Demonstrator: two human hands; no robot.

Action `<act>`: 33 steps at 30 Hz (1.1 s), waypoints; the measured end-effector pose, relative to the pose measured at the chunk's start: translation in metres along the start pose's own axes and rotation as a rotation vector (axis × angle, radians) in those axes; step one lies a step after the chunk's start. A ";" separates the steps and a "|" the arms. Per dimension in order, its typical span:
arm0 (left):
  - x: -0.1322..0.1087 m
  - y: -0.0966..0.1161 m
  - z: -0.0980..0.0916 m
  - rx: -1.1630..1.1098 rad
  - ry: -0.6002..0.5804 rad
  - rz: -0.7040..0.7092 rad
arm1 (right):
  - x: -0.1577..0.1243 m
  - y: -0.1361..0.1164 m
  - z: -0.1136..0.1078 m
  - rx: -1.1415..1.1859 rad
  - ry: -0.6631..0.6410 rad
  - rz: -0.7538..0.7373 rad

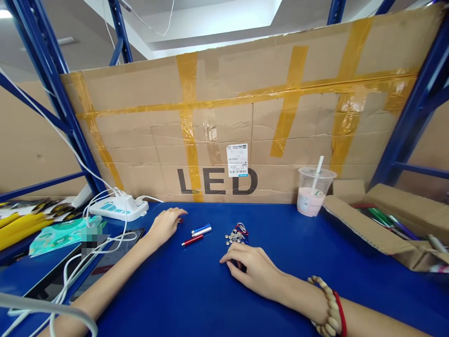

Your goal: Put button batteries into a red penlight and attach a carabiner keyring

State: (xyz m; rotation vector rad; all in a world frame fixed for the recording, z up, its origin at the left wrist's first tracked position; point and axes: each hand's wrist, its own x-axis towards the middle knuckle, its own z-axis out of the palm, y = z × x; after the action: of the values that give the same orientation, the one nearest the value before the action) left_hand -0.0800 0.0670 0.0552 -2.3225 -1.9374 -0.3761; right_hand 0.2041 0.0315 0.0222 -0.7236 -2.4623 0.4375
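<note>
At the back left of the blue tabletop my left hand (167,225) has its fingers bent over a small red piece (180,220), mostly hidden beneath the fingertips. Just right of it lie short metal tubes, like mini flashlights: a red one (192,240), a silver one (202,230) and a blue one (200,228). My right hand (249,264) rests low over the table, fingers loosely curved with a gap to the thumb and nothing visible in them. Beyond its knuckles is a small heap of silver button cells (234,237), with red and blue wrist cords (242,228) against it.
A plastic cup with pink drink (311,199) stands at the back right beside an open cardboard box (365,227) of pens. On the left are a white power strip (119,209), tangled white cables (66,276), dark tablets and yellow-handled tools (24,227). A cardboard wall (150,154) closes the back.
</note>
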 end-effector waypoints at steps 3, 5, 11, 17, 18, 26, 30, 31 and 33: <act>-0.007 0.026 0.002 -0.032 0.023 0.073 | -0.001 0.000 0.001 -0.010 -0.016 -0.015; -0.012 0.039 0.005 -0.051 0.031 0.095 | -0.001 0.000 0.001 -0.019 -0.029 -0.021; -0.023 0.034 0.010 -0.065 0.038 0.144 | -0.001 -0.001 0.002 -0.048 -0.038 0.029; -0.029 0.041 0.018 -0.048 -0.005 0.218 | 0.001 0.000 -0.001 -0.065 -0.067 0.031; -0.030 0.044 0.020 -0.045 -0.013 0.230 | 0.001 0.000 -0.001 -0.062 -0.076 0.031; -0.027 0.047 0.019 0.048 0.063 0.243 | 0.002 0.002 0.004 -0.093 -0.087 0.001; -0.045 0.068 0.009 0.033 0.130 0.316 | 0.007 -0.003 -0.016 -0.164 0.059 -0.172; -0.057 0.077 0.007 0.016 0.126 0.377 | 0.007 -0.006 -0.028 -0.169 0.136 -0.211; -0.088 0.098 0.004 -0.022 0.157 0.649 | 0.001 -0.014 -0.058 -0.180 0.330 -0.242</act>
State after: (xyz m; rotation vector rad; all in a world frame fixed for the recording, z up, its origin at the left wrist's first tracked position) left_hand 0.0024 -0.0353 0.0378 -2.6597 -1.0268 -0.4874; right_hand 0.2309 0.0296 0.0760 -0.5101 -2.2530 0.0019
